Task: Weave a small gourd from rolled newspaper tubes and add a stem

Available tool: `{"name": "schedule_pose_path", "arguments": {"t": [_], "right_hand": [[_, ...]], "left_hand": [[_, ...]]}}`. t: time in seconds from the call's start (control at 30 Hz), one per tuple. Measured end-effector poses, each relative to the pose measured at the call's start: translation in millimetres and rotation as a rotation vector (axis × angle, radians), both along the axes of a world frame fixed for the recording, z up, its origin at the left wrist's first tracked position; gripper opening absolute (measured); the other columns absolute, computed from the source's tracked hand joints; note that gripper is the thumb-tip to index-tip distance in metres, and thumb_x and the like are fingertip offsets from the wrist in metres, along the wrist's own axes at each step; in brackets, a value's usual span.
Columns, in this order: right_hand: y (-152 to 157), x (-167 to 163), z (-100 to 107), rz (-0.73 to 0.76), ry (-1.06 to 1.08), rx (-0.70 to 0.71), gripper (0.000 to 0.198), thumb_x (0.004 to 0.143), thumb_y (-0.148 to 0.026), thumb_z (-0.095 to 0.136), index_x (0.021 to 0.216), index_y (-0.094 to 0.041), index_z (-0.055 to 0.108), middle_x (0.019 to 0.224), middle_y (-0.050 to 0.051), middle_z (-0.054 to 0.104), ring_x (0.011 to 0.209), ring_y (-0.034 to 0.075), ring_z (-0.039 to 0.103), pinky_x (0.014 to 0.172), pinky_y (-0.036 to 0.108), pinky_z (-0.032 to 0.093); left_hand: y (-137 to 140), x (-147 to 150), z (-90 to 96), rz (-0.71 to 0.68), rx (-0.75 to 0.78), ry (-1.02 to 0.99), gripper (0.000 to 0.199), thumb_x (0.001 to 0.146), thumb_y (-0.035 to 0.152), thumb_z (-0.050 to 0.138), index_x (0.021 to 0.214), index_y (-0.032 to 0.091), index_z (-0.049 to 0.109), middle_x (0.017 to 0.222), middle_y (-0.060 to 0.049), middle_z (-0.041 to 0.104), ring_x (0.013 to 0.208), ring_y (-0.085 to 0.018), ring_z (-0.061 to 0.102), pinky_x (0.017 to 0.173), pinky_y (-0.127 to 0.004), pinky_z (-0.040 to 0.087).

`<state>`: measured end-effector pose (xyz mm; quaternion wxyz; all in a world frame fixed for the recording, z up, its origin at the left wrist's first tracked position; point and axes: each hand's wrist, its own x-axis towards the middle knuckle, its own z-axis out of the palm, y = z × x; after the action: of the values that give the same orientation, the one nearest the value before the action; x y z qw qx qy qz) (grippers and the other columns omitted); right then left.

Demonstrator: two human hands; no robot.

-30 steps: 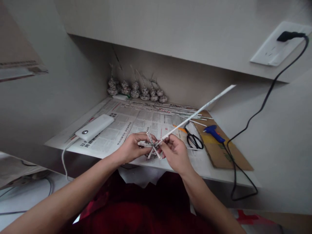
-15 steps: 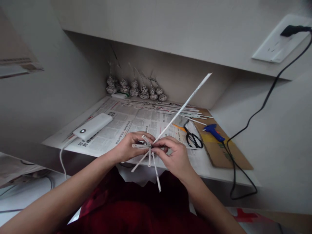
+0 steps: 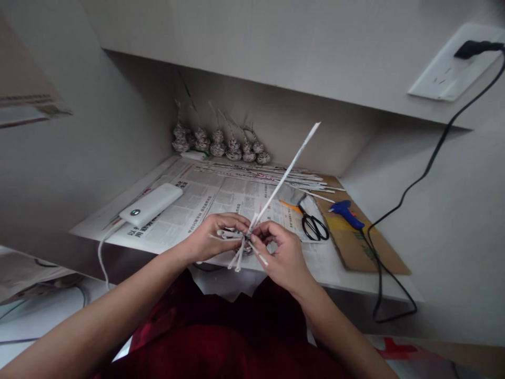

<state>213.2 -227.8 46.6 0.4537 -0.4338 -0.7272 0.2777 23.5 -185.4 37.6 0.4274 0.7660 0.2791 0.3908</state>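
Pale walls [image 3: 130,158] framed the low alcove I was looking into through the head camera, and its white worktop [image 3: 335,279] was largely spread with newspaper [image 3: 203,202]. Near the front edge, between the two hands, I had the woven paper piece [image 3: 247,251], partly hidden by the fingers, with short rolled-paper ends splaying out from its middle toward the left and the front. One long paper tube [image 3: 290,168] rose from that same middle, slanting up and to the right. My left hand [image 3: 207,239] was curled around the left side of the piece, fingers bent and grasping it. My right hand [image 3: 282,252] had thumb and forefinger pressed in at the point where the strands met; whether they pinched the long tube itself or only the weave below it, I could not tell. Behind the hands lay a loose bundle of paper sticks [image 3: 256,173], and beyond that, along the back wall, stood a row of woven gourds [image 3: 233,151] with thin stems. To the left, a white power bank [image 3: 152,204] rested on the newsprint with a white cable [image 3: 100,258] running over the edge. On the right lay black-handled scissors [image 3: 314,228], and just beside them a blue glue gun [image 3: 345,213] sat on cardboard [image 3: 357,247], near a black cord [image 3: 418,181] looping down the side wall.
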Motion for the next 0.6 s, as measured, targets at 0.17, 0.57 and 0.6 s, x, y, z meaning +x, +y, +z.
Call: {"name": "schedule_pose_path", "arguments": {"t": [0.17, 0.57, 0.6], "right_hand": [[-1, 4, -4, 0.033, -0.005, 0.018, 0.008, 0.082, -0.016, 0.059, 0.087, -0.020, 0.061, 0.080, 0.000, 0.064, 0.071, 0.013, 0.060, 0.069, 0.026, 0.049], [3, 5, -9, 0.073, 0.059, -0.006, 0.008, 0.086, -0.018, 0.057, 0.093, -0.021, 0.060, 0.086, 0.001, 0.065, 0.075, 0.013, 0.061, 0.071, 0.027, 0.051], [3, 6, -6, 0.087, 0.018, 0.022, 0.011, 0.086, -0.018, 0.058, 0.095, -0.022, 0.062, 0.088, 0.002, 0.065, 0.077, 0.013, 0.062, 0.073, 0.027, 0.051]], "left_hand": [[1, 0, 0.0, 0.003, 0.003, -0.029, 0.018, 0.075, 0.025, 0.072, 0.090, 0.015, 0.072, 0.102, -0.012, 0.069, 0.093, -0.020, 0.067, 0.086, -0.032, 0.051], [0, -1, 1.3, -0.002, -0.023, -0.021, 0.017, 0.076, 0.026, 0.072, 0.089, 0.015, 0.073, 0.102, -0.011, 0.068, 0.093, -0.021, 0.067, 0.086, -0.032, 0.051], [0, -1, 1.7, -0.001, -0.024, -0.022, 0.017, 0.075, 0.026, 0.072, 0.089, 0.015, 0.073, 0.102, -0.011, 0.068, 0.093, -0.021, 0.067, 0.086, -0.032, 0.051]]}}
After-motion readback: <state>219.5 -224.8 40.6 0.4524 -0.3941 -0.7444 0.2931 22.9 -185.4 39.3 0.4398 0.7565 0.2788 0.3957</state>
